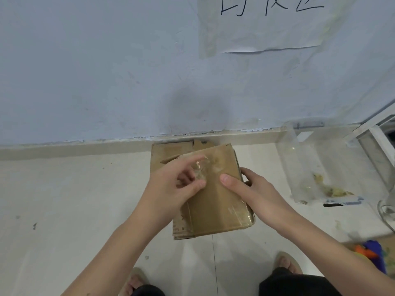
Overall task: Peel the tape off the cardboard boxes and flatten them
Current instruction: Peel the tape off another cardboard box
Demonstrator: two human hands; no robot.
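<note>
The peeling step is underway: the left hand (pixel 177 184) pinches crumpled clear tape (pixel 202 169) lifted off the brown cardboard box (pixel 215 201) (held above flattened cardboard (pixel 171 150) on the floor), the right hand (pixel 254 193) gripping its right edge; next, pull the strip clear.

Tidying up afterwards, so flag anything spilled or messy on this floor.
Right of the cardboard box, a clear plastic bag lies on the floor tiles with yellowish crumbs spilling from its lower end.
</note>
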